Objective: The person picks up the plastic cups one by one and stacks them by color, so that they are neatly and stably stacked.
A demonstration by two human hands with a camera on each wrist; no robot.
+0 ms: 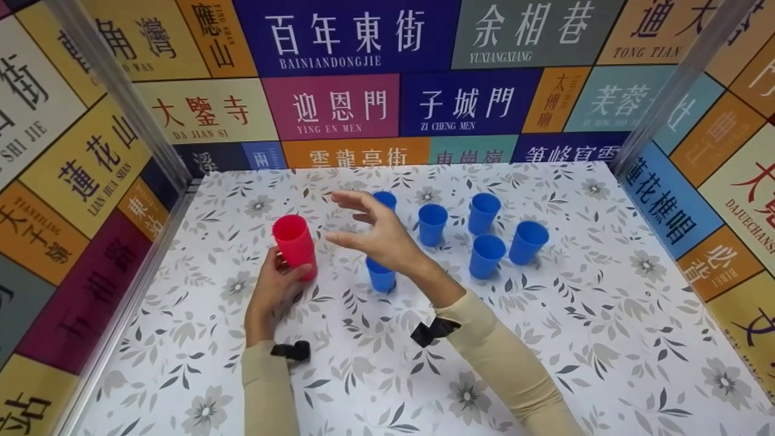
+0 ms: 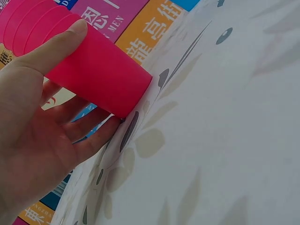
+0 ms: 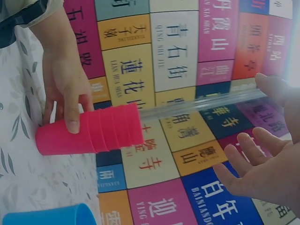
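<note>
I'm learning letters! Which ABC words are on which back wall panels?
"BAINIANDONGJIE": top blue panel
"YUXIANGXIANG": grey panel
"TONG TIAN": tan panel
"YING SHAN": upper orange panel
"...O WAN": yellow panel
"DA JIAN SI": cream panel
"YING EN MEN": pink panel
"ZI CHENG MEN": middle blue panel
Too blurred: light-blue panel, upper teal panel, right orange panel

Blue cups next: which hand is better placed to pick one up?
Probably the right hand: it is empty, open and nearer the blue cups, while the left hand is occupied, holding the stacked red cups.

Red cups (image 1: 298,248) of smooth, matt plastic
</note>
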